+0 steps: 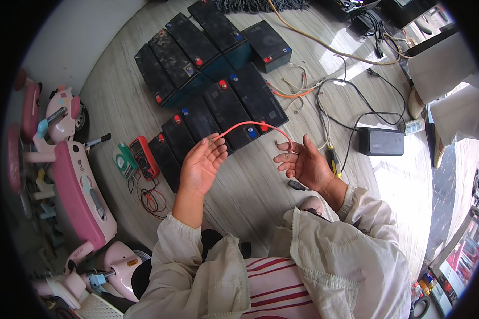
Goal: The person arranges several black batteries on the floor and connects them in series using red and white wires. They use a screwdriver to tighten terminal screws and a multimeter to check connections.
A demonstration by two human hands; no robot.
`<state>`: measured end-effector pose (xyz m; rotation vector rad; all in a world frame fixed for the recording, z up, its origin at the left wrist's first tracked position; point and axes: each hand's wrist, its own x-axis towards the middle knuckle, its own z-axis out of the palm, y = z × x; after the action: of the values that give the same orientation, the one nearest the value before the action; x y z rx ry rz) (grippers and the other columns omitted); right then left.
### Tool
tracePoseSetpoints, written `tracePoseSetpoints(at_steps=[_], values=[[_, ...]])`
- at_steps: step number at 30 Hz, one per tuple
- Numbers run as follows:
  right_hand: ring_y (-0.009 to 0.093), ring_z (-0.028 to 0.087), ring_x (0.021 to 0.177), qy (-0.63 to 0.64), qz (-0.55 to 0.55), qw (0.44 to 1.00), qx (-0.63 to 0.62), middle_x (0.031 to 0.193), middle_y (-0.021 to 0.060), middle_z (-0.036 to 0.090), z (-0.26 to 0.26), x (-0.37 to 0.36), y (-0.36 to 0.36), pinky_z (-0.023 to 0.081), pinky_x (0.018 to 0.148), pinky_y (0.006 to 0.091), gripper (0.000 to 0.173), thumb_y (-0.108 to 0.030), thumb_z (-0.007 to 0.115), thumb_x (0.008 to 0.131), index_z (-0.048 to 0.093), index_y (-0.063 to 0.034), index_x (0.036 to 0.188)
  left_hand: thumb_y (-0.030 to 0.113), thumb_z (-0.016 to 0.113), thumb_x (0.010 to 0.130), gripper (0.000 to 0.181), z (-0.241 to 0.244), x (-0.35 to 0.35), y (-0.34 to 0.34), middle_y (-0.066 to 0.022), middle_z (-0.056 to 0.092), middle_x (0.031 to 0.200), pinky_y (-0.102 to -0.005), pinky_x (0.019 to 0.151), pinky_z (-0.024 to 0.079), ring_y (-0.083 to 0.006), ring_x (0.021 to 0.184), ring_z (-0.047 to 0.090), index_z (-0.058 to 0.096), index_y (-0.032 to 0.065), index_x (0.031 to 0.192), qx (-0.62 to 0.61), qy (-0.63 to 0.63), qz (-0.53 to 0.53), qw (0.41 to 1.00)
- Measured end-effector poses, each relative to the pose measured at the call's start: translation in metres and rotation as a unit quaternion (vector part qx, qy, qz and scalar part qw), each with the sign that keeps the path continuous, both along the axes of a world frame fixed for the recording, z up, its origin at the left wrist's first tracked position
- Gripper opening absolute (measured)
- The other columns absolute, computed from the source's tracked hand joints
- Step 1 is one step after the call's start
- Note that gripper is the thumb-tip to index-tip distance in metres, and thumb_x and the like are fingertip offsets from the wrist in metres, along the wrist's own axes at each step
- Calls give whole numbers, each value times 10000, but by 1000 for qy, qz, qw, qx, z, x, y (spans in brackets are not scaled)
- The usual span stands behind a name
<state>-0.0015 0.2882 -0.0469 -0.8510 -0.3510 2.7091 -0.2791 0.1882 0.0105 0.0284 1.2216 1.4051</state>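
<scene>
A short red cable (255,123) arcs between my two hands over the front row of black batteries (227,113). My left hand (201,169) pinches one end between thumb and fingertips. The other end, with a metal ring terminal (288,156), lies across the fingers of my right hand (309,165), whose palm is turned up and thumb is raised. These batteries stand side by side on the floor, with red and blue rings around their terminals. A back row of batteries (191,42) stands behind them, and a single battery (266,44) adjoins at the right.
Left are a red multimeter (144,157) with leads, a green-and-white item (124,161) and a pink children's ride-on (84,191). Right lie loose cables (299,89), a screwdriver (333,161), a black charger (381,141) and a power strip (414,127). Another person's legs (443,79) stand at far right.
</scene>
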Motion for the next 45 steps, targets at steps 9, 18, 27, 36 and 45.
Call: tracePoseSetpoints(at_steps=[9, 18, 27, 36, 45], values=[[214, 674, 906, 23, -15, 1000, -9, 1101, 158, 679, 2, -1, 2, 499, 687, 278, 784, -697, 282, 956, 539, -31, 1279, 157, 515, 961, 333, -1, -2, -2, -140, 654, 1123, -339, 922, 532, -215, 1025, 640, 577, -28, 1231, 3, -24, -29, 999], [152, 656, 875, -3, -31, 998, 61, 1057, 75, 687, -2, 1, -3, 474, 696, 262, 403, -380, 490, 1016, 560, -72, 1267, 32, 503, 887, 359, -4, -4, -7, -147, 654, 1118, -345, 912, 532, -227, 1009, 648, 584, -22, 1232, 17, -26, -97, 995], [109, 609, 813, 29, -28, 995, 90, 982, 37, 673, -6, 1, -7, 450, 688, 253, 303, -340, 484, 1030, 593, -87, 1157, 18, 521, 876, 599, 12, -4, -3, -139, 591, 1243, -353, 924, 510, -241, 1063, 637, 376, 24, 1458, 34, -14, -267, 963], [98, 590, 799, 32, 20, 995, 94, 922, 34, 673, -3, 1, -9, 445, 707, 246, 297, -349, 486, 1029, 623, -92, 1087, 193, 520, 975, 439, 9, -13, -7, -173, 584, 1267, -382, 941, 513, -268, 1128, 616, 432, 20, 1369, 28, -22, -269, 963], [81, 603, 820, 38, 180, 966, 184, 876, 35, 695, 7, 0, -13, 448, 742, 240, 317, -330, 477, 1037, 648, -72, 1105, 175, 504, 1004, 370, 21, 1, -1, -122, 659, 1070, -320, 816, 560, -193, 922, 667, 519, -1, 1329, -32, 39, -353, 934]])
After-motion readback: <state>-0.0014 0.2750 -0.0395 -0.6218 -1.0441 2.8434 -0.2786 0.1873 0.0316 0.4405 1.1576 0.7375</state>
